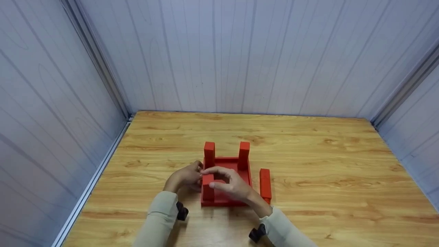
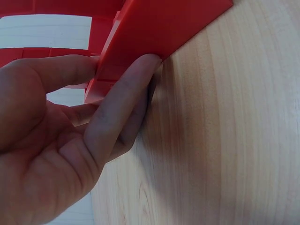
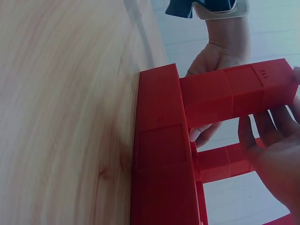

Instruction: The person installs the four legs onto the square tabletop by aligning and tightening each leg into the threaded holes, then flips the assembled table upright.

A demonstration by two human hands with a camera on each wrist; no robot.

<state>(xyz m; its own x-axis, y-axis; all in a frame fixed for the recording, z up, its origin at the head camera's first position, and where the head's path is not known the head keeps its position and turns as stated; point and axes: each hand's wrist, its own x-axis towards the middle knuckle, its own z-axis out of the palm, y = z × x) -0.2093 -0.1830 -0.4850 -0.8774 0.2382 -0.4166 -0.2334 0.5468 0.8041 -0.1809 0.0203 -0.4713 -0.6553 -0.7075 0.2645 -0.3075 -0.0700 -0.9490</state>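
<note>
A shallow red tray (image 1: pixel 224 203) with a raised rim lies on the table, with square red posts standing at its two far corners and its near left corner. My left hand (image 1: pixel 187 176) holds the tray's left side; in the left wrist view its fingers (image 2: pixel 124 101) lie against the outer wall (image 2: pixel 164 28). My right hand (image 1: pixel 235 187) reaches across the tray and holds the top of the near left post (image 1: pixel 208 188) between thumb and fingers. In the right wrist view that post (image 3: pixel 234 91) rises upright from the tray's corner.
One loose red post (image 1: pixel 265 183) lies on the wooden table (image 1: pixel 325 178), just right of the tray. Pale panel walls (image 1: pixel 233 61) enclose the table at the back and sides. The far left post (image 1: pixel 209 152) and far right post (image 1: pixel 244 154) stand upright.
</note>
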